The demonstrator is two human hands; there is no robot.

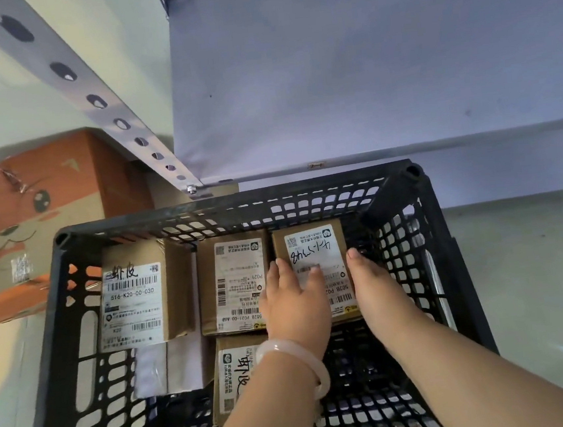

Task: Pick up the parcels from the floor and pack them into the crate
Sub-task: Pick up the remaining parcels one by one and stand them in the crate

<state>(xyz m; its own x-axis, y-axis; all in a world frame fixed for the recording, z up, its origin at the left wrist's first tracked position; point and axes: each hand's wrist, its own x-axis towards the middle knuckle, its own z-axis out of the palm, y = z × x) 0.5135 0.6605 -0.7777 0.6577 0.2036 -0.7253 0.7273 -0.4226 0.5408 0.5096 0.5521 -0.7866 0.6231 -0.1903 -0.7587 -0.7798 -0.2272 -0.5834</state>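
Reaching into the black crate (305,190), you have the far-left parcel (133,296) and the middle parcel (235,279) lying label-up. Your left hand (295,301) lies flat, fingers straight, on the far-right parcel (314,244). Your right hand (372,280), fingers also straight, presses that parcel's right side, near the crate's right wall.

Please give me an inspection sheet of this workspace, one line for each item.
Surface: pale floor beside the black crate.
Job's things: brown parcels and white packets lie in the crate; far-right parcel is under the hands.
Clutter: nothing seen.
Hands: left hand flat on that parcel; right hand at its right edge, fingers hidden.
Cables: nothing seen.
Surroundings: orange cardboard box at left, grey shelf behind.
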